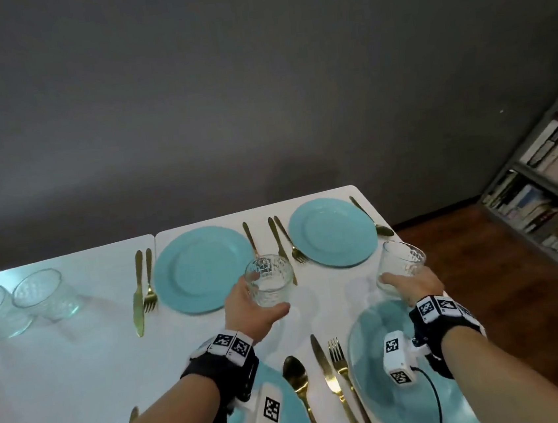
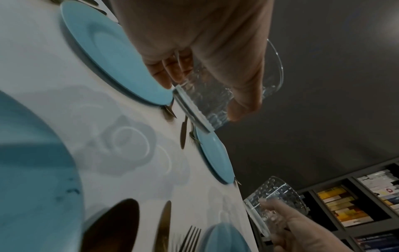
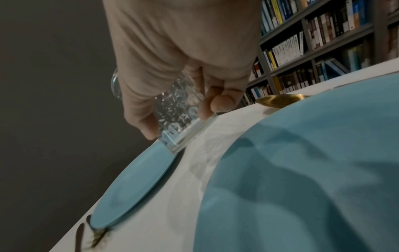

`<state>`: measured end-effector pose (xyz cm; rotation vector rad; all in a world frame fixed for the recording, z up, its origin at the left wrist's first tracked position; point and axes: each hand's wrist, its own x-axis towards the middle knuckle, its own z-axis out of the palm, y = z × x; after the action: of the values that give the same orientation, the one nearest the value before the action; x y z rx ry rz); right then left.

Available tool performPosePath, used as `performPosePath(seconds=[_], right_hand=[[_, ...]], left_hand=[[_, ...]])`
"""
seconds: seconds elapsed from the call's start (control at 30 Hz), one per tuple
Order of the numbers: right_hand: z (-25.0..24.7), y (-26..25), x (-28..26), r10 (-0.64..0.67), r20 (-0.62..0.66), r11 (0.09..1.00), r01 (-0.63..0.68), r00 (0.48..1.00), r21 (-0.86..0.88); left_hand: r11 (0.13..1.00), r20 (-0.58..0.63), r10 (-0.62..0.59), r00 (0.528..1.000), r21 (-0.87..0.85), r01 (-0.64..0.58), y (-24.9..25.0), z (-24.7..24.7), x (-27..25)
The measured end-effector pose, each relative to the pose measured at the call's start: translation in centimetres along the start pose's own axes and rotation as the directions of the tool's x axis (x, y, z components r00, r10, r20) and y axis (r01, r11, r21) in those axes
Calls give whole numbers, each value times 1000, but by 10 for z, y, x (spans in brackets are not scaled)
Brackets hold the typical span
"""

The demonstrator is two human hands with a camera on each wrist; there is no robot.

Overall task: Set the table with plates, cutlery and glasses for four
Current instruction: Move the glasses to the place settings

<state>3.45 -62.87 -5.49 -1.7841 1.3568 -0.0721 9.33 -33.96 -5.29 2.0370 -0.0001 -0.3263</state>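
My left hand (image 1: 251, 305) grips a clear textured glass (image 1: 270, 279) above the white table (image 1: 63, 371), between the far left blue plate (image 1: 204, 264) and the near left plate (image 1: 292, 413). In the left wrist view its fingers (image 2: 170, 71) and thumb wrap that glass (image 2: 207, 102), whose base is off the cloth. My right hand (image 1: 416, 284) grips a second glass (image 1: 401, 264) near the table's right edge, beside the far right plate (image 1: 333, 231) and beyond the near right plate (image 1: 392, 389). The right wrist view shows this glass (image 3: 179, 116) tilted, just above the table.
Two more glasses (image 1: 43, 294) stand at the far left of the table. Gold cutlery lies beside each plate, with a knife and fork (image 1: 142, 287) left of the far left plate and a spoon (image 1: 297, 378) by the near one. A bookshelf (image 1: 550, 189) stands right of the table.
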Motion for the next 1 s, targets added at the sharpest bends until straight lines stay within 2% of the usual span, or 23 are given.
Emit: performPosePath(seconds=[0.27,0.57,0.87,1.0], right_hand=[[2,6,38,14,-20,999,-13,1000,34],[7,23,51,8,19,998,-9,1000,64],[-8,19,48,62,46,997,-60,997,-58],[-19,19,42,31,39,994,-27,999,-103]], left_hand=[[995,13,-28,1000,93,27,18,43,13],[970,107,-59,993,242,31,14,78,21],[964,143,-87,986,261,47,16,114,23],[956,189,-70,979,295,11,17,133,23]])
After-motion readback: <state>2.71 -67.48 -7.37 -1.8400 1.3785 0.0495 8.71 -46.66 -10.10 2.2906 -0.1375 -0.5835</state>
